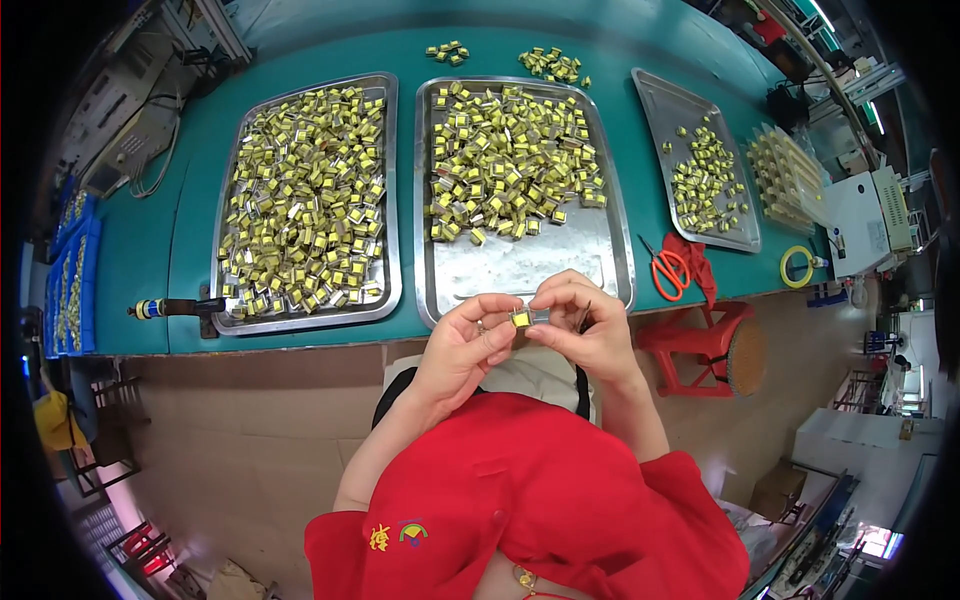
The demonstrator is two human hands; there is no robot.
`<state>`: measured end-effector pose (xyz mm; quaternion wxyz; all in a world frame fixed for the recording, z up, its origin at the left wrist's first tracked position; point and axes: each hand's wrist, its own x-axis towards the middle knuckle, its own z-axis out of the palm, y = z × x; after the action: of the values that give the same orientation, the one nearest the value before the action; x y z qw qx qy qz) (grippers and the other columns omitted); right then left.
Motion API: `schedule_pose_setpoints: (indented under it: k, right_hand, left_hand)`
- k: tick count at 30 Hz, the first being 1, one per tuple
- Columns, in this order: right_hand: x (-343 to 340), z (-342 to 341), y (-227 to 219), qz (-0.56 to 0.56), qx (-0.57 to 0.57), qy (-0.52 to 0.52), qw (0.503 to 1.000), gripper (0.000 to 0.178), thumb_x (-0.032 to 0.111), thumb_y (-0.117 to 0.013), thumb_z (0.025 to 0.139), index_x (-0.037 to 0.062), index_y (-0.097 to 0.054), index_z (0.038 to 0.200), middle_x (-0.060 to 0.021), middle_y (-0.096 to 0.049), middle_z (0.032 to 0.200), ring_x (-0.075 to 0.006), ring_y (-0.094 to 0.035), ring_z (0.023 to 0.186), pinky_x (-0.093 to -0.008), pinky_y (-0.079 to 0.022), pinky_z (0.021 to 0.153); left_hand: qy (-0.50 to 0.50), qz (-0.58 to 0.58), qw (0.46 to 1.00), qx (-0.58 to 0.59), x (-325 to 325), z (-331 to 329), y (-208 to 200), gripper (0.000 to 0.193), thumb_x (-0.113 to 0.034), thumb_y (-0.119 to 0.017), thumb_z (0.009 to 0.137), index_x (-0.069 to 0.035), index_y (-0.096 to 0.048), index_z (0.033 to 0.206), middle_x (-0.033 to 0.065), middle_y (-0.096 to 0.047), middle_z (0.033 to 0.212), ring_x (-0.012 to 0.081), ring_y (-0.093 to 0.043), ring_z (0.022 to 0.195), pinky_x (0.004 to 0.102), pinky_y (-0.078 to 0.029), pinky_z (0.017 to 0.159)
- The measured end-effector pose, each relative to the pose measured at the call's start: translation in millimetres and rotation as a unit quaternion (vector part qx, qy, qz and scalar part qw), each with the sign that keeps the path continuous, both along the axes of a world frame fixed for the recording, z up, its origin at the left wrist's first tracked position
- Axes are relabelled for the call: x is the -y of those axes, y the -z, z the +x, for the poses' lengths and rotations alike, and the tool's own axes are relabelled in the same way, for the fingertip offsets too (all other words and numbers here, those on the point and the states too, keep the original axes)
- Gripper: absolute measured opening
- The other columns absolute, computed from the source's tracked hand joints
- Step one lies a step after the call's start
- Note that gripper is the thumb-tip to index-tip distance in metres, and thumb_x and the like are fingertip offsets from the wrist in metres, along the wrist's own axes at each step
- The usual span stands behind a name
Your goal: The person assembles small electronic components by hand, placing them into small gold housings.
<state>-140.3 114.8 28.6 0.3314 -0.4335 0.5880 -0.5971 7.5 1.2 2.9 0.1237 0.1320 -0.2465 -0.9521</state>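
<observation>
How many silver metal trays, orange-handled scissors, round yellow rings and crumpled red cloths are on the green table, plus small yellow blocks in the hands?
Silver metal trays: 3
Orange-handled scissors: 1
Round yellow ring: 1
Crumpled red cloth: 1
Held small yellow block: 1
Total: 7

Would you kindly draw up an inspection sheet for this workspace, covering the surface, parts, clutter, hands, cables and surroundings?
Surface: green table bearing three metal trays; the left tray is largely covered with parts, while the middle tray and right tray show bare metal.
Job's things: many small yellow-and-metal parts heaped in the trays, plus two loose groups by the far edge.
Clutter: orange-handled scissors beside a red cloth; a yellow ring further right.
Hands: left hand and right hand together pinch one part at the near edge.
Cables: pale cable beside a grey device on the left.
Surroundings: red stool at right, blue bins at left.
</observation>
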Motion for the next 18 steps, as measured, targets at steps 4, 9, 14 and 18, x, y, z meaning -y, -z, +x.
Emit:
schedule_pose_setpoints:
  k: [4,9,14,18]
  right_hand:
    - [0,2,0,-0.003,0.017,0.003,1.0,0.025,-0.008,-0.071,0.07,-0.0013,-0.063,0.093,-0.0043,-0.055,0.096,0.0,-0.045,0.06,-0.0151,-0.03,0.05]
    - [-2,0,-1,-0.004,-0.006,0.011,1.0,0.025,-0.008,-0.071,0.071,-0.0015,-0.063,0.094,-0.0037,-0.054,0.094,0.0003,-0.043,0.059,-0.0152,-0.028,0.049]
    - [2,6,-9,-0.007,-0.085,0.048,0.995,0.028,-0.006,-0.072,0.069,0.0005,-0.064,0.095,-0.0024,-0.053,0.088,-0.0017,-0.038,0.056,-0.0168,-0.027,0.048]
    - [11,6,-11,-0.022,-0.164,0.023,0.986,0.029,-0.003,-0.073,0.069,0.003,-0.066,0.096,-0.0013,-0.052,0.081,-0.0038,-0.037,0.056,-0.0184,-0.028,0.048]
  left_hand:
    - [0.002,-0.004,1.0,-0.004,0,0,1,0.025,-0.001,-0.057,0.087,0.0,-0.053,0.112,0.0043,-0.061,0.096,0.0036,-0.047,0.07,0.0184,-0.035,0.057]
    - [-0.006,-0.019,1.0,0.016,-2,-3,-6,0.025,-0.002,-0.056,0.088,0.0,-0.054,0.112,0.0038,-0.06,0.094,0.0041,-0.047,0.069,0.0187,-0.036,0.057]
    - [-0.008,-0.078,0.995,0.054,-2,-3,1,0.026,-0.004,-0.054,0.09,0.001,-0.054,0.115,0.0036,-0.06,0.093,0.0046,-0.045,0.069,0.019,-0.035,0.057]
    - [0.002,-0.054,0.998,0.042,0,-5,0,0.029,-0.006,-0.054,0.09,0.001,-0.053,0.118,0.0039,-0.059,0.093,0.0045,-0.045,0.068,0.019,-0.034,0.057]
